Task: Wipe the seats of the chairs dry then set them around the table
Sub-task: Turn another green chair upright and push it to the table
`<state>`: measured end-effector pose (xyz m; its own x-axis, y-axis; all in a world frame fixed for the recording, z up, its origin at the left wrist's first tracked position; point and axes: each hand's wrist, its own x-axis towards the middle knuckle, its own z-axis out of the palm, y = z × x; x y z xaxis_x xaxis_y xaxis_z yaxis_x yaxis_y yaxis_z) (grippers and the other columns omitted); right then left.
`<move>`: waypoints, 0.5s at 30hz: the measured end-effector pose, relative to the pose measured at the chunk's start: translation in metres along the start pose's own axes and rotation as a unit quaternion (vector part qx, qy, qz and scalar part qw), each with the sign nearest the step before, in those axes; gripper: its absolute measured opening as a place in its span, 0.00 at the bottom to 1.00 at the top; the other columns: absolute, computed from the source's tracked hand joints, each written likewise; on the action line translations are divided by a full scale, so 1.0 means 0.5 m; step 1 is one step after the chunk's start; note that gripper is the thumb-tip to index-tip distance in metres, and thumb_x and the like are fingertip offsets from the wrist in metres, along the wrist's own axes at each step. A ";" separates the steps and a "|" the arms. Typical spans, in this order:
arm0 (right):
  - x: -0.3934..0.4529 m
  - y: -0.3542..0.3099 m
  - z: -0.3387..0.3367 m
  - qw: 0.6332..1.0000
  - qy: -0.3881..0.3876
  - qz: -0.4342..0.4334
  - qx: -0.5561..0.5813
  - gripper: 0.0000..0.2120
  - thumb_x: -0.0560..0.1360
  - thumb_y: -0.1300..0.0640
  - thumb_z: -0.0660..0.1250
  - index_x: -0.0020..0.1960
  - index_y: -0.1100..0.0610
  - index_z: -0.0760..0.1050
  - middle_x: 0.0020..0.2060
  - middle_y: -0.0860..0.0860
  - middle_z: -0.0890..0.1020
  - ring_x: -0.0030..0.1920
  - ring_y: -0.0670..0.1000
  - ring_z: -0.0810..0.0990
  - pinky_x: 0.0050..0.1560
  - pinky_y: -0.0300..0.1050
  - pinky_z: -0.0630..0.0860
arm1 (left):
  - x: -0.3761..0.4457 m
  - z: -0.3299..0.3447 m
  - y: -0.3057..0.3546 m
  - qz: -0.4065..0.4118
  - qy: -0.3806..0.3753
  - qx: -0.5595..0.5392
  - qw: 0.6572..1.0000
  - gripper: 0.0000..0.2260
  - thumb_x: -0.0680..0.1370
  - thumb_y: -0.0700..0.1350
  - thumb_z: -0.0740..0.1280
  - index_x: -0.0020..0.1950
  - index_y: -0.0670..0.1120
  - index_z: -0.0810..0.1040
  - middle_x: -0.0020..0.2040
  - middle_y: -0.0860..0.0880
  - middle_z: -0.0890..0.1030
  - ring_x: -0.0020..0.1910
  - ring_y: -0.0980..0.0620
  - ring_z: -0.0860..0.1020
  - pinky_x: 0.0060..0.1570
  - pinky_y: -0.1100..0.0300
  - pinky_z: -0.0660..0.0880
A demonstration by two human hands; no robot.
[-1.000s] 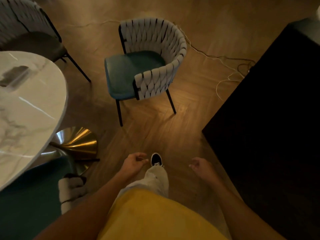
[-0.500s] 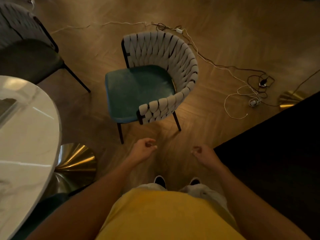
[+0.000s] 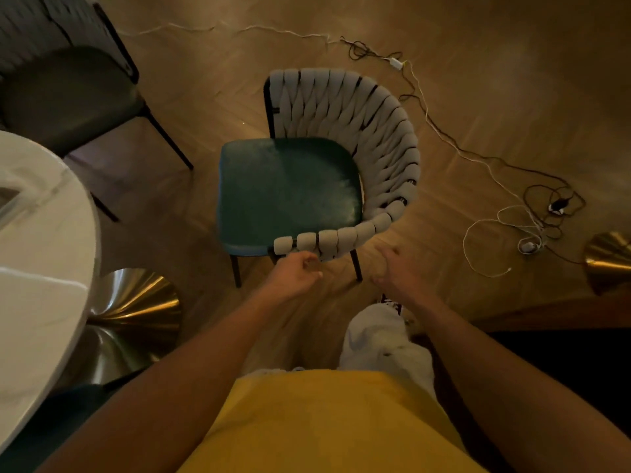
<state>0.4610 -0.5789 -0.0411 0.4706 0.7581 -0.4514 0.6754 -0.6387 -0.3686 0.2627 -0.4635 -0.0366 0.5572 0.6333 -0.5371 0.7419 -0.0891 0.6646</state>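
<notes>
A chair with a teal seat [image 3: 290,192] and a woven white back [image 3: 379,141] stands on the wood floor right in front of me. Its open side faces left, towards the white marble table [image 3: 37,268]. My left hand [image 3: 295,276] hovers just below the near end of the woven back, fingers curled, holding nothing. My right hand [image 3: 397,271] is beside the chair's near right leg, loosely curled and empty. A second chair with a dark seat [image 3: 68,97] stands at the far left by the table.
The table's gold cone base [image 3: 136,305] sits left of my legs. Tangled white and black cables [image 3: 532,216] trail over the floor on the right. A gold lamp base [image 3: 607,261] is at the right edge, and a dark rug or block [image 3: 563,363] lies at lower right.
I have walked up to the teal chair, which now fills the middle of the view. Both hands have moved forward to its near edge.
</notes>
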 end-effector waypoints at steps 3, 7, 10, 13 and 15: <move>0.083 0.011 -0.049 0.993 0.053 -0.084 -0.059 0.28 0.72 0.52 0.71 0.69 0.52 0.65 0.65 0.55 0.69 0.64 0.57 0.68 0.61 0.50 0.70 | 0.071 0.003 0.036 -0.029 0.007 0.037 0.999 0.22 0.80 0.45 0.66 0.73 0.47 0.68 0.69 0.44 0.73 0.66 0.47 0.72 0.67 0.56 0.68; 0.188 0.053 -0.098 0.969 0.039 -0.170 -0.176 0.29 0.72 0.48 0.70 0.70 0.51 0.64 0.67 0.55 0.66 0.68 0.56 0.61 0.66 0.50 0.64 | 0.154 0.030 0.066 -0.008 0.075 0.128 0.989 0.28 0.77 0.51 0.69 0.74 0.47 0.66 0.73 0.44 0.67 0.73 0.45 0.64 0.72 0.52 0.60; 0.248 0.096 -0.123 0.954 -0.035 -0.188 -0.230 0.33 0.75 0.47 0.66 0.75 0.49 0.56 0.74 0.57 0.57 0.75 0.61 0.50 0.73 0.56 0.52 | 0.199 0.060 0.068 -0.058 0.059 0.191 0.978 0.32 0.75 0.63 0.66 0.76 0.51 0.64 0.74 0.46 0.66 0.74 0.45 0.61 0.74 0.45 0.57; 0.289 0.136 -0.157 0.938 -0.069 -0.243 -0.236 0.27 0.78 0.48 0.63 0.74 0.47 0.58 0.76 0.55 0.55 0.76 0.60 0.45 0.75 0.58 0.47 | 0.228 0.074 0.080 -0.107 0.056 0.224 0.967 0.34 0.73 0.71 0.61 0.74 0.55 0.65 0.71 0.48 0.70 0.71 0.46 0.65 0.73 0.42 0.57; 0.306 0.157 -0.172 0.933 -0.082 -0.275 -0.216 0.23 0.79 0.49 0.61 0.72 0.44 0.61 0.75 0.56 0.56 0.77 0.59 0.45 0.75 0.57 0.48 | 0.240 0.077 0.083 -0.127 0.052 0.235 0.962 0.33 0.72 0.73 0.58 0.72 0.57 0.68 0.68 0.49 0.73 0.68 0.47 0.68 0.71 0.44 0.60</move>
<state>0.6348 -0.5018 -0.0693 -0.0840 0.9029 -0.4215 0.9717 -0.0195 -0.2355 0.3748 -0.4208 -0.0936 0.3144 0.7515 -0.5801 0.9493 -0.2441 0.1983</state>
